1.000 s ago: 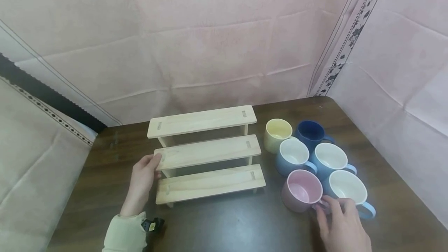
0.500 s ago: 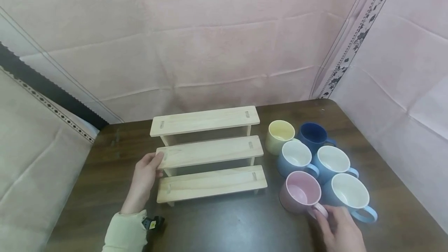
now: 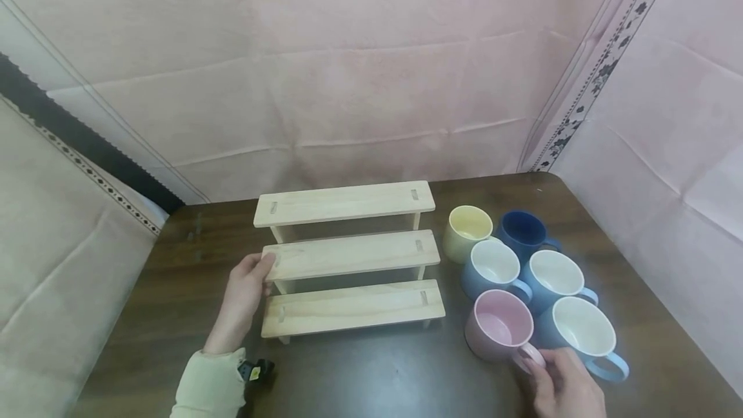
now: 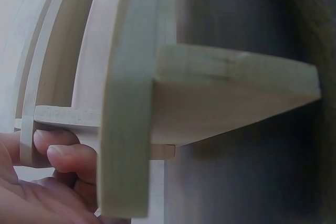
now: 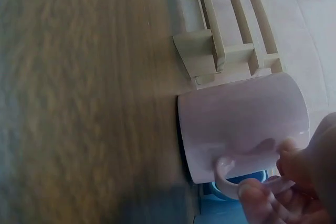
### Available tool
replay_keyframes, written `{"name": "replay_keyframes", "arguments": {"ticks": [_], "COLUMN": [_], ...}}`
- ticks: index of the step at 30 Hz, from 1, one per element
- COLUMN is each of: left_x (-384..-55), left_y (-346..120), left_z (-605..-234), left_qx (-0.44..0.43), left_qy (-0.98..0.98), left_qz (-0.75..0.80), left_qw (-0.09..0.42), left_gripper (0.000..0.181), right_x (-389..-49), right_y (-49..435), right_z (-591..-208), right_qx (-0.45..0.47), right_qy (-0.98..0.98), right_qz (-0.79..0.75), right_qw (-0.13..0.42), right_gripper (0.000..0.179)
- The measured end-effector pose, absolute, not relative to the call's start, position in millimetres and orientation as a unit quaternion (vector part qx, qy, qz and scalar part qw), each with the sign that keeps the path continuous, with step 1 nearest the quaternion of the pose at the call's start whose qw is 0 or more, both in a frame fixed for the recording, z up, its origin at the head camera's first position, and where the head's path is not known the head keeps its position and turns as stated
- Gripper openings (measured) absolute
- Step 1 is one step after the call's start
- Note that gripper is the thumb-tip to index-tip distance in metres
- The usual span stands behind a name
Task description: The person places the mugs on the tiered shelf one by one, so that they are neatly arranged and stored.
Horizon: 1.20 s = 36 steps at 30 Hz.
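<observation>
A three-step wooden shelf rack (image 3: 351,255) of pale boards stands left of the mugs. At the left end of its middle board is my left hand (image 3: 239,295); the left wrist view shows the thumb and curled fingers (image 4: 71,157) on either side of that board. The pink mug (image 3: 490,342) stands upright, its handle (image 5: 228,184) pointing toward the front right. My right hand (image 3: 569,386) pinches this handle between thumb and fingers. Right behind the pink mug is a light blue mug (image 3: 480,280), and another light blue mug (image 3: 551,333) sits close on its right.
Farther back stand a yellow mug (image 3: 458,244), a dark blue mug (image 3: 515,240) and a third light blue mug (image 3: 541,291). All are on the dark wooden table (image 3: 371,379). Pale cloth (image 3: 360,82) hangs behind and along both sides.
My right hand has shifted slightly toward the front and left at the handle, and the pink mug's handle has turned toward the front. My left hand keeps its hold on the rack.
</observation>
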State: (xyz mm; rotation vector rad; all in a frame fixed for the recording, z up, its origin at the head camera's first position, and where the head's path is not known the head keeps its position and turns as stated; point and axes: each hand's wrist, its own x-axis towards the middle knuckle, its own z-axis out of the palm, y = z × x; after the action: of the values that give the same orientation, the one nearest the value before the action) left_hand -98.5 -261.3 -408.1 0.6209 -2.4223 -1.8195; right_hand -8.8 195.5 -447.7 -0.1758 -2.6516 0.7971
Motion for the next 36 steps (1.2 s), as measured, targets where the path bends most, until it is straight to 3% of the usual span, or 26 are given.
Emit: {"name": "replay_keyframes", "arguments": {"ticks": [12, 22, 36], "left_x": [-92, -91, -97], "left_y": [-264, -265, -259], "left_z": [-406, -407, -410], "left_qx": [0.215, 0.214, 0.206], "left_qy": [-0.780, -0.772, -0.755], "left_qz": [-0.587, -0.598, -0.622], "left_qw": [0.032, 0.033, 0.032], "left_gripper": [0.048, 0.047, 0.042], "right_x": [-8, -29, -77], "right_y": [186, 183, 127], "right_z": [-435, -394, -330], "right_qx": [-0.029, 0.152, 0.212], "right_qy": [-0.929, -0.885, -0.848], "right_qz": [0.298, 0.338, 0.373], "right_qw": [0.217, 0.282, 0.311], "right_gripper": [0.030, 0.039, 0.021]}}
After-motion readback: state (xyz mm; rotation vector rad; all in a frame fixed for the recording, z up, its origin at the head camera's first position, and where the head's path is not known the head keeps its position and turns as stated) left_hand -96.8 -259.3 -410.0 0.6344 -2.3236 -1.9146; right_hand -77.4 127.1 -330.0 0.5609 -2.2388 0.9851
